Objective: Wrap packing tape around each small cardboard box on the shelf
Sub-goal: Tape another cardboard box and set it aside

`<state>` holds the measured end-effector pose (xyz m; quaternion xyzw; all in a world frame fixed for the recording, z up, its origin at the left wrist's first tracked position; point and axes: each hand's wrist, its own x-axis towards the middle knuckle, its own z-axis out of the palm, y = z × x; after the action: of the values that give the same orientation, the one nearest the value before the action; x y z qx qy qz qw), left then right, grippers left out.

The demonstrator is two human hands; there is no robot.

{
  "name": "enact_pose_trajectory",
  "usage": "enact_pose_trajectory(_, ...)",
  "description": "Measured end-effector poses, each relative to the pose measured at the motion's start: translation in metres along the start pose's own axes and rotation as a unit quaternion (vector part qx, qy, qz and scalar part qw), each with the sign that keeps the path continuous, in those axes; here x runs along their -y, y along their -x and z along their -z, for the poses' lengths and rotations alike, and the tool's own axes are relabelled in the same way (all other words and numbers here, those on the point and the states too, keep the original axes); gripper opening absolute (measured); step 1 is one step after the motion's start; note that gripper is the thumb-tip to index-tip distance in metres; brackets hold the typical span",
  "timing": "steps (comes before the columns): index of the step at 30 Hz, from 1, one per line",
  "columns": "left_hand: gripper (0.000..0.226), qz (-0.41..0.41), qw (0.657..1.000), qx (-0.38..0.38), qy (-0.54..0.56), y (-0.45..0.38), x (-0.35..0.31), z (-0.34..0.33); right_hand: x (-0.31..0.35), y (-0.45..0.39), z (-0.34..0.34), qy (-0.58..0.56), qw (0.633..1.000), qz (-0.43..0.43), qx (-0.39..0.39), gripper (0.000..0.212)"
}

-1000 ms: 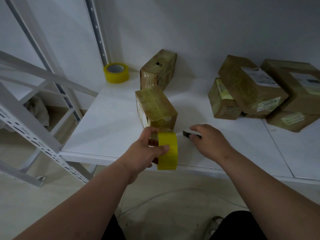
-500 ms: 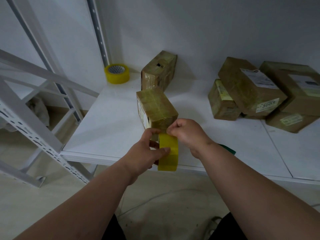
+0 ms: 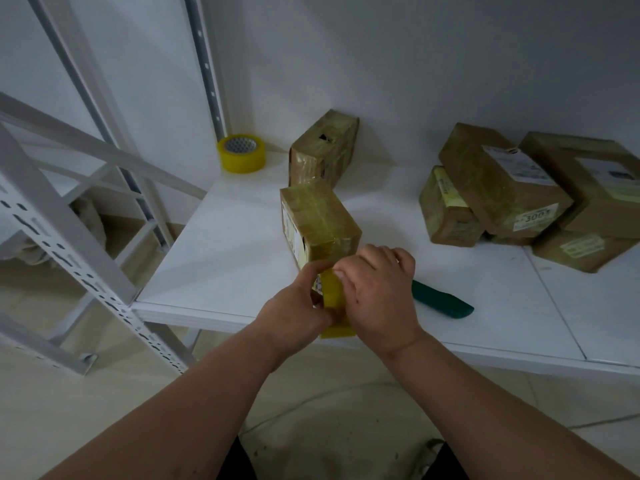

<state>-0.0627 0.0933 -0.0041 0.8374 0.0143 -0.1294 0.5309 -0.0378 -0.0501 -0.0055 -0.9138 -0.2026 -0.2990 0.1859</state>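
Note:
A small cardboard box (image 3: 318,220) wrapped in yellowish tape stands near the front edge of the white shelf (image 3: 228,251). Just in front of it, a yellow tape roll (image 3: 333,292) is held on edge between both hands. My left hand (image 3: 298,306) grips the roll from the left, thumb on its top. My right hand (image 3: 377,292) covers the roll's right side, fingers curled onto it. A second taped box (image 3: 325,150) stands behind, against the wall.
Another yellow tape roll (image 3: 241,153) lies in the shelf's back left corner. A green-handled cutter (image 3: 440,301) lies on the shelf right of my hands. Several brown boxes (image 3: 512,188) with labels are piled at the right. White rack struts (image 3: 69,216) stand at the left.
My right hand left the cutter on the shelf and came over to the tape roll, then closed further around it. The left hand kept hold of the roll.

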Motion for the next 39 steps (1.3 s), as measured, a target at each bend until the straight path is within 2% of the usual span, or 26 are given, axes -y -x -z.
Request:
enact_pose_trajectory(2, 0.062, -0.001, 1.0, -0.005, -0.002, -0.001, 0.0, -0.001, 0.004, -0.001, 0.003, -0.043, 0.998, -0.033, 0.008, 0.02)
enact_pose_trajectory(6, 0.046, 0.015, 0.998, -0.045, 0.048, -0.005, -0.001, 0.009, 0.012, -0.008, 0.006, -0.121, 0.99, -0.068, 0.033, 0.011)
enact_pose_trajectory(9, 0.051, 0.006, 0.998, -0.032, -0.045, -0.004, -0.003, 0.02, 0.01, -0.015, 0.009, -0.138, 0.985, -0.076, 0.073, 0.011)
enact_pose_trajectory(12, 0.052, 0.002, 0.997, -0.045, -0.069, 0.0, 0.001, 0.026, 0.01, -0.018, 0.01, -0.151, 0.983, -0.059, 0.089, 0.01)
enact_pose_trajectory(14, 0.039, -0.017, 0.995, -0.077, -0.061, 0.0, 0.003, 0.026, 0.015, -0.021, 0.01, -0.147, 0.983, -0.052, 0.094, 0.009)
enact_pose_trajectory(17, 0.007, -0.068, 0.983, -0.16, -0.056, -0.001, -0.001, 0.029, 0.022, -0.024, 0.008, -0.16, 0.979, -0.047, 0.113, 0.009)
enact_pose_trajectory(20, 0.016, -0.091, 0.977, -0.18, -0.067, 0.0, -0.001, 0.032, 0.025, -0.025, 0.008, -0.188, 0.972, -0.059, 0.13, 0.009)
enact_pose_trajectory(22, 0.015, -0.087, 0.977, -0.182, -0.073, 0.0, -0.002, 0.036, 0.025, -0.022, 0.005, -0.196, 0.972, -0.06, 0.117, 0.018)
enact_pose_trajectory(25, 0.015, -0.083, 0.972, -0.206, -0.081, -0.003, -0.006, 0.047, 0.031, -0.01, -0.003, -0.213, 0.969, -0.062, 0.105, 0.051)
enact_pose_trajectory(27, 0.017, -0.081, 0.97, -0.21, -0.088, -0.005, -0.005, 0.053, 0.03, -0.006, -0.008, -0.262, 0.95, -0.143, 0.097, 0.076)
enact_pose_trajectory(28, 0.017, -0.068, 0.972, -0.212, -0.074, -0.005, -0.001, 0.056, 0.028, -0.006, -0.009, -0.283, 0.933, -0.19, 0.112, 0.087)
enact_pose_trajectory(30, 0.015, -0.019, 0.975, -0.218, 0.023, -0.004, 0.008, 0.063, 0.022, -0.003, -0.009, -0.316, 0.898, -0.225, 0.206, 0.091)
enact_pose_trajectory(32, 0.01, 0.033, 0.965, -0.217, 0.142, -0.006, 0.018, 0.07, 0.022, 0.004, -0.011, -0.33, 0.865, -0.2, 0.322, 0.086)
enact_pose_trajectory(33, 0.01, 0.053, 0.959, -0.215, 0.177, -0.008, 0.022, 0.073, 0.023, 0.007, -0.012, -0.314, 0.864, -0.182, 0.349, 0.085)
enact_pose_trajectory(35, 0.01, 0.076, 0.95, -0.214, 0.216, -0.012, 0.029, 0.077, 0.027, 0.009, -0.017, -0.301, 0.874, -0.169, 0.342, 0.078)
enact_pose_trajectory(39, 0.01, 0.105, 0.94, -0.218, 0.242, -0.022, 0.044, 0.085, 0.037, -0.004, -0.023, -0.327, 0.872, -0.192, 0.311, 0.07)
